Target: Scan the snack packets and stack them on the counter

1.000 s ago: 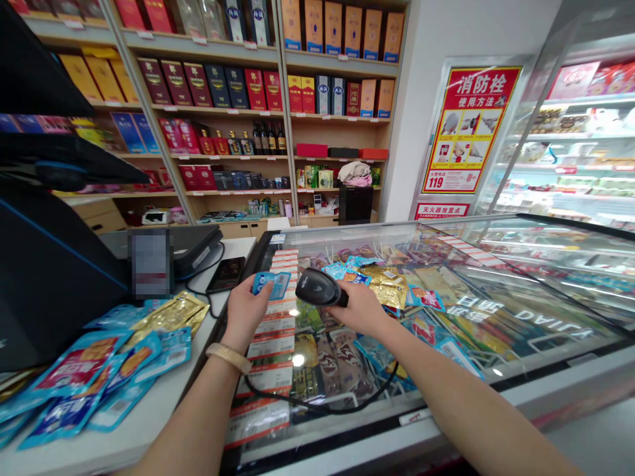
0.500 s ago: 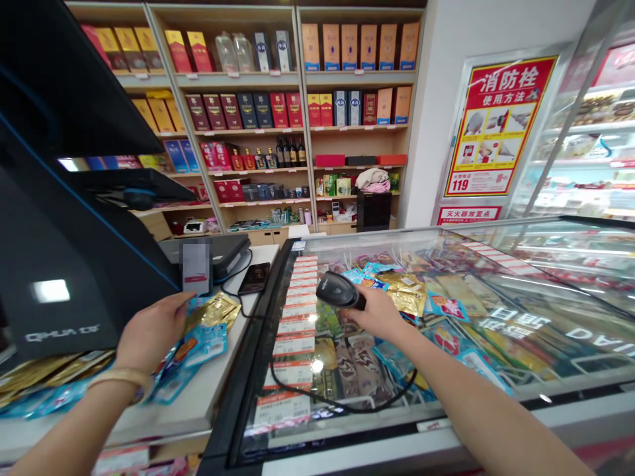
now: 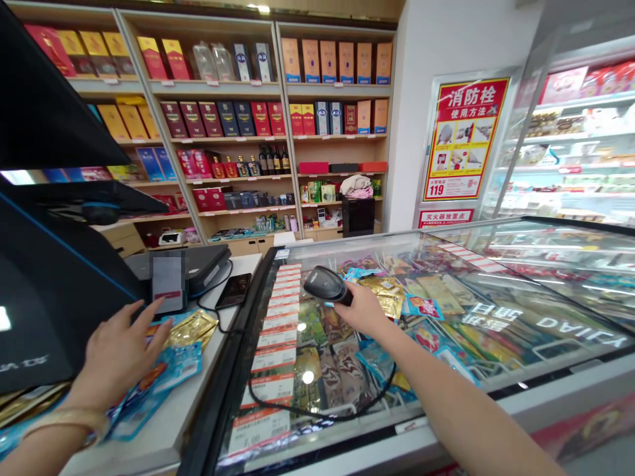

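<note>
My right hand [image 3: 366,305] grips a black barcode scanner [image 3: 325,285] above the freezer's glass lid, its head pointing left. The scanner's cable loops over the glass. At the left, my left hand [image 3: 124,347] hovers with fingers spread over the counter, holding nothing. Beneath and beside it lie blue snack packets [image 3: 176,363] and a gold packet [image 3: 193,328]. Just beyond the fingertips stands a small upright device with a lit screen [image 3: 167,281]. More gold packets [image 3: 385,294] and a blue and red packet [image 3: 423,307] rest on the freezer glass beyond the scanner.
A black register [image 3: 54,277] towers at the left. A dark phone [image 3: 235,291] lies on the counter edge beside the freezer [image 3: 496,390]. Orange and white price labels [image 3: 275,328] line the glass. Shelves of boxed bottles [image 3: 225,119] stand behind.
My left hand has spread its fingers and its back now faces up more. The view has swung to the right, so things appear further left. The scanner stays in my right hand.
</note>
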The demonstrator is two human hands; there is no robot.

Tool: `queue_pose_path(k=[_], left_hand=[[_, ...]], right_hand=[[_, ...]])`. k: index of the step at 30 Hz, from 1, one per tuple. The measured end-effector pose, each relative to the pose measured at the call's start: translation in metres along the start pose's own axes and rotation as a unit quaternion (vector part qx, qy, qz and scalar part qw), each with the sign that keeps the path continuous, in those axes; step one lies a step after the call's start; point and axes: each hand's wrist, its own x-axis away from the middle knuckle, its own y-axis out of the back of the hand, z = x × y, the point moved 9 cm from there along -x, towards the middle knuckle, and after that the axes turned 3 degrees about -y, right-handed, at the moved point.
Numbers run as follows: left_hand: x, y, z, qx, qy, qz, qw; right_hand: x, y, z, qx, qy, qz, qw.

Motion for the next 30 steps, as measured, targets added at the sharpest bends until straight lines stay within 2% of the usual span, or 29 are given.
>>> queue_pose_path(k=[3, 5, 9, 12, 14, 16, 20, 24, 30], left_hand=[[-0.008, -0.021, -0.054, -0.044, -0.039, -0.003, 0.998], [-0.008, -0.051, -0.095, 0.008, -0.069, 0.028, 0.997], [0.003, -0.137, -0.169, 0.122, -0.086, 0.151, 0.977], [0.006, -0.2, -0.203, 0.147, -0.043, 0.228, 0.962], [0.002, -0.235, -0.208, 0.136, 0.025, 0.263, 0.955], [-0.004, -0.261, -0.208, 0.128, 0.076, 0.28, 0.948], [-0.015, -0.293, -0.205, 0.137, 0.111, 0.285, 0.942], [-0.016, -0.299, -0.199, 0.165, 0.124, 0.266, 0.942], [-0.002, -0.278, -0.176, 0.221, 0.165, 0.222, 0.935]], right_hand=[[-0.006, 0.02, -0.008, -0.057, -0.015, -0.058, 0.997], [-0.01, 0.03, -0.016, -0.096, -0.033, -0.097, 0.99], [-0.014, 0.035, -0.029, -0.14, -0.064, -0.129, 0.98], [-0.017, 0.032, -0.034, -0.151, -0.077, -0.13, 0.977], [-0.018, 0.03, -0.036, -0.158, -0.081, -0.13, 0.975], [-0.019, 0.029, -0.037, -0.164, -0.081, -0.131, 0.974], [-0.02, 0.025, -0.036, -0.182, -0.059, -0.131, 0.973], [-0.02, 0.02, -0.036, -0.177, -0.062, -0.115, 0.975], [-0.018, 0.015, -0.033, -0.157, -0.07, -0.088, 0.981]])
